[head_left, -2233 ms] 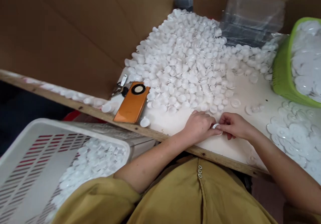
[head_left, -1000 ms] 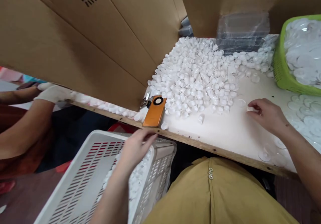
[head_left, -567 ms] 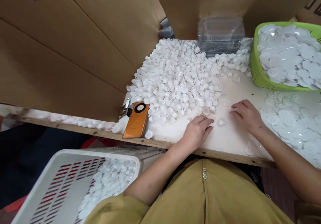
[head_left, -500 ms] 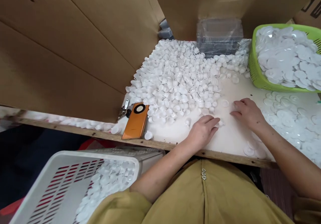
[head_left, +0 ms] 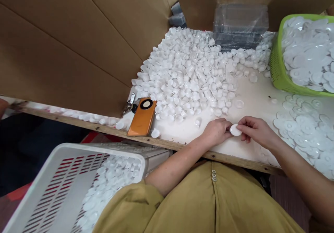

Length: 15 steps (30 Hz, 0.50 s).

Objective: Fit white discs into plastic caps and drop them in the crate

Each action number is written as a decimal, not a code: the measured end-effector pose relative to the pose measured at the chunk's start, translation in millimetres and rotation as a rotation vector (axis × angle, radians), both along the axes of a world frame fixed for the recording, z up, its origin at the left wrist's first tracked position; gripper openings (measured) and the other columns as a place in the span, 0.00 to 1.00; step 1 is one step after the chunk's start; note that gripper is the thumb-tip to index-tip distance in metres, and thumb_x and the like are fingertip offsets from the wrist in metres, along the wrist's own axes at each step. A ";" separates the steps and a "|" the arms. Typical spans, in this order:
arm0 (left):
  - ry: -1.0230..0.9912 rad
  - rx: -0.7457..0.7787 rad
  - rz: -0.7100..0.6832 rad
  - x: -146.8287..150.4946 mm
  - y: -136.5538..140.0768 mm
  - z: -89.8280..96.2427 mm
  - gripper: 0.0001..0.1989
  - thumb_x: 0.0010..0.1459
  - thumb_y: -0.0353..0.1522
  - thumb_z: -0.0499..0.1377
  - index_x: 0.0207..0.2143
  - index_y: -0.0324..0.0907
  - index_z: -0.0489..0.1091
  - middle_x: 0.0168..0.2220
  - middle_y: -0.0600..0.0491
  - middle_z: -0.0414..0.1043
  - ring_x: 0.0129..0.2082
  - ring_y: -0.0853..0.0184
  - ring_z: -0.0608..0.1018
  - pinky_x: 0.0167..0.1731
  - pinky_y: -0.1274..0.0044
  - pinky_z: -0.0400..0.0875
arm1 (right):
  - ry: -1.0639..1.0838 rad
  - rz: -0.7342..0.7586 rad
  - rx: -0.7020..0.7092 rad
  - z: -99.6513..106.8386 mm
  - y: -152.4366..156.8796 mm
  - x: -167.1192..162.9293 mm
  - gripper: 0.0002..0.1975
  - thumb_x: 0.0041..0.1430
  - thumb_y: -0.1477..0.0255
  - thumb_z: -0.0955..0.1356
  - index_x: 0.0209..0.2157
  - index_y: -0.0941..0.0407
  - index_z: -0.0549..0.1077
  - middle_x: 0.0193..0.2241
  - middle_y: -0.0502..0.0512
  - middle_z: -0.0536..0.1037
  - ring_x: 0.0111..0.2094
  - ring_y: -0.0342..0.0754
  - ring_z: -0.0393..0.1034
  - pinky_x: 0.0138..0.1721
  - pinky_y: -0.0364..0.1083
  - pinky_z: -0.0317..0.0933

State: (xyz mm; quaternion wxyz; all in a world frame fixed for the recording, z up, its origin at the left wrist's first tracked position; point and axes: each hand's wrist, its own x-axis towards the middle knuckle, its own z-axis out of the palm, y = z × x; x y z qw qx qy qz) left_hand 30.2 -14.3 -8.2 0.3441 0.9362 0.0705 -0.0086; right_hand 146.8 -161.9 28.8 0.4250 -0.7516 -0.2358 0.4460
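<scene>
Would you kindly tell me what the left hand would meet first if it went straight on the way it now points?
The left hand would probably meet the white disc first, then the right hand just beyond, though depth is hard to judge here.

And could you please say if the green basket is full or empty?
The green basket looks mostly full: white discs are heaped near its rim; its right end is cropped.

Disc (head_left: 235, 130): white, round, glossy. Tilted, broad face visible. Pinched at one edge by the right hand (head_left: 254, 131), opposite edge at the left hand's (head_left: 217, 132) fingertips, over the table (head_left: 171, 134).
</scene>
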 end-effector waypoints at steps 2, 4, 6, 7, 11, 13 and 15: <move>-0.002 0.020 -0.011 1.0 -0.5 -2.0 0.10 0.57 0.38 0.60 0.38 0.42 0.75 0.32 0.53 0.73 0.33 0.67 0.75 0.33 0.78 0.67 | 0.056 -0.009 -0.008 -7.1 2.8 -3.5 0.16 0.48 0.59 0.72 0.29 0.57 0.70 0.18 0.51 0.74 0.19 0.43 0.68 0.22 0.42 0.64; -0.004 0.032 -0.018 1.3 -0.9 -3.3 0.10 0.58 0.37 0.59 0.38 0.43 0.75 0.32 0.53 0.73 0.33 0.66 0.75 0.33 0.78 0.66 | 0.063 -0.025 -0.042 -13.6 5.1 -2.9 0.16 0.47 0.60 0.73 0.29 0.58 0.70 0.17 0.52 0.75 0.19 0.44 0.70 0.23 0.43 0.66; 0.001 0.032 -0.028 1.4 0.0 -1.3 0.09 0.58 0.35 0.58 0.39 0.42 0.74 0.32 0.52 0.74 0.34 0.66 0.75 0.33 0.78 0.66 | 0.057 -0.028 -0.087 -16.9 7.6 -0.7 0.15 0.47 0.61 0.73 0.28 0.58 0.69 0.16 0.51 0.74 0.18 0.43 0.69 0.20 0.42 0.65; 0.008 0.023 -0.032 1.5 1.1 1.1 0.09 0.57 0.35 0.58 0.39 0.42 0.74 0.32 0.52 0.74 0.34 0.66 0.75 0.33 0.78 0.66 | 0.055 -0.024 -0.108 -17.1 9.0 0.4 0.15 0.48 0.62 0.73 0.28 0.57 0.69 0.15 0.51 0.73 0.17 0.43 0.69 0.19 0.41 0.64; 0.109 -0.134 -0.058 4.4 11.2 15.0 0.10 0.49 0.37 0.64 0.32 0.41 0.75 0.28 0.55 0.73 0.30 0.67 0.74 0.29 0.79 0.63 | 0.100 0.021 -0.180 -12.9 15.0 2.9 0.13 0.50 0.64 0.72 0.28 0.57 0.67 0.15 0.49 0.72 0.16 0.43 0.69 0.15 0.39 0.60; 0.174 -0.278 -0.057 7.0 16.8 19.2 0.11 0.46 0.37 0.66 0.31 0.40 0.74 0.25 0.57 0.72 0.27 0.69 0.73 0.27 0.79 0.62 | 0.120 0.047 -0.188 -10.8 16.7 3.4 0.13 0.50 0.65 0.72 0.28 0.57 0.66 0.16 0.49 0.73 0.16 0.43 0.69 0.15 0.39 0.61; 0.199 -0.380 -0.022 9.7 20.4 19.6 0.11 0.46 0.37 0.66 0.31 0.40 0.74 0.25 0.58 0.72 0.26 0.71 0.72 0.27 0.80 0.61 | 0.115 0.058 -0.182 -10.1 17.2 3.7 0.14 0.50 0.64 0.72 0.28 0.57 0.65 0.16 0.49 0.73 0.17 0.43 0.70 0.16 0.39 0.62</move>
